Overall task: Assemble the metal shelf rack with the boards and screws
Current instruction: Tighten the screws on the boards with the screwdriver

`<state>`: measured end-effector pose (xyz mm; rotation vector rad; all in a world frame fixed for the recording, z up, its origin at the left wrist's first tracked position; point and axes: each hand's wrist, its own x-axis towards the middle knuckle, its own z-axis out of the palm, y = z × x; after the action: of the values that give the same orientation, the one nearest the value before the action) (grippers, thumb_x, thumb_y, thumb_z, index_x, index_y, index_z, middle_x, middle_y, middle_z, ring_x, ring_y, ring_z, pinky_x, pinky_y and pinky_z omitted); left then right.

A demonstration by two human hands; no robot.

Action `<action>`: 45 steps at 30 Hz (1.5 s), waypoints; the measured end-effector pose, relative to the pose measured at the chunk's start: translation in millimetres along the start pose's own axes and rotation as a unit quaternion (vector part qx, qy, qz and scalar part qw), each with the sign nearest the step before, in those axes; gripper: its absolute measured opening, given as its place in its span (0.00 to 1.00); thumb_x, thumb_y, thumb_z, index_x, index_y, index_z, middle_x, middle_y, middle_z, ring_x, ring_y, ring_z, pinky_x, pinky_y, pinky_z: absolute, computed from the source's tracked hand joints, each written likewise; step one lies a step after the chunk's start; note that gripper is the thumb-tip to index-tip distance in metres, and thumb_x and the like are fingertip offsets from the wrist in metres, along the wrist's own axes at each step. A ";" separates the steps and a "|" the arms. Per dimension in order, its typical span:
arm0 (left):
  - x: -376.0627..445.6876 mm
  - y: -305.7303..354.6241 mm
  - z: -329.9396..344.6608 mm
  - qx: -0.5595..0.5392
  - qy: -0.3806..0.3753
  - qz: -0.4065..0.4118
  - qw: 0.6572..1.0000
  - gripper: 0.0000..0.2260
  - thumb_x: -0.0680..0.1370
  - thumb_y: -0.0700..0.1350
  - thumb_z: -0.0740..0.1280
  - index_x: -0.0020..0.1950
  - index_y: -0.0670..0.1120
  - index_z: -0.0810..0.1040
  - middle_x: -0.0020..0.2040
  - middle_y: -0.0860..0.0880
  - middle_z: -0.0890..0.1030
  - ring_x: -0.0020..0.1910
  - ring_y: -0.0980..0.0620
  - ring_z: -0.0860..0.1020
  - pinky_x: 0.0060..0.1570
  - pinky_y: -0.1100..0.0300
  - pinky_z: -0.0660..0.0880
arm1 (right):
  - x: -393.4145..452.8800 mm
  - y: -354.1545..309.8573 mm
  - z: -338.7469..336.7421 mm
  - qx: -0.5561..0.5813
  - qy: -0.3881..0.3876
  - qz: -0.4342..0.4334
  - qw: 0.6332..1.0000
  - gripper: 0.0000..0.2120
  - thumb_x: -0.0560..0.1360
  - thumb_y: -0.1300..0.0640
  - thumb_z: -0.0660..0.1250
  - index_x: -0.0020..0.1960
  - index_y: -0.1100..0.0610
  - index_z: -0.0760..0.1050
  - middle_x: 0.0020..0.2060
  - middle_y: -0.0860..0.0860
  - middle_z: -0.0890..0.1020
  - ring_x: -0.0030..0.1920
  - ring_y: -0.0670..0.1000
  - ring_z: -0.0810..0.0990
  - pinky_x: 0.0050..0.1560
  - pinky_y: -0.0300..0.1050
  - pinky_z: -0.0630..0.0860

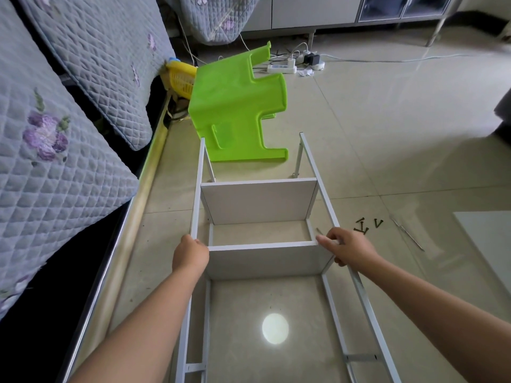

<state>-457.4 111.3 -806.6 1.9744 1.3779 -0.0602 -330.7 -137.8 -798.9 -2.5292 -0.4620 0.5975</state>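
Observation:
A white metal shelf rack [320, 172] lies on its side on the tiled floor, running away from me. Two white boards stand between its side frames: a far board [257, 201] and a near board [265, 261]. My left hand [190, 255] grips the left frame rail at the near board's left end. On the other side, my right hand [349, 248] holds the right frame rail at that board's right end, with the forefinger lying along the board's top edge. Several dark screws [366, 226] lie loose on the floor just right of the rack.
A green plastic stool [237, 109] lies tipped over beyond the rack's far end. A bed with a quilted cover [49, 161] runs along the left. A thin metal tool [407, 233] and a white board [489, 239] lie to the right. Power strips and cables [293, 62] sit far back.

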 end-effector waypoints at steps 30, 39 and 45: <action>-15.4 -4.5 -0.5 0.011 0.010 0.087 0.996 0.19 0.81 0.43 0.51 0.73 0.51 0.61 0.57 0.40 0.77 0.53 0.39 0.76 0.52 0.51 0.72 | 4.0 -4.7 -26.7 -0.283 -0.069 -0.041 0.956 0.14 0.76 0.53 0.62 0.58 0.57 0.75 0.46 0.53 0.79 0.44 0.50 0.75 0.42 0.40 0.71; -20.5 0.7 -3.4 0.032 0.006 0.079 0.996 0.24 0.80 0.39 0.52 0.76 0.49 0.52 0.57 0.39 0.75 0.50 0.40 0.74 0.45 0.55 0.68 | 2.6 -10.3 -24.6 -0.187 -0.056 -0.009 0.981 0.20 0.74 0.55 0.66 0.65 0.56 0.71 0.56 0.55 0.78 0.52 0.53 0.78 0.48 0.41 0.74; -20.7 8.6 -1.9 0.040 0.025 0.026 0.999 0.16 0.81 0.40 0.52 0.66 0.34 0.65 0.64 0.35 0.72 0.61 0.37 0.72 0.55 0.52 0.69 | 3.1 -11.1 -23.7 -0.232 -0.069 -0.018 0.970 0.14 0.76 0.54 0.62 0.57 0.61 0.75 0.50 0.56 0.80 0.42 0.49 0.72 0.41 0.40 0.70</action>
<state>-459.8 94.3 -792.0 2.0900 1.3735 -0.0423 -318.8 -136.6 -775.5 -2.9200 -0.7754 0.7246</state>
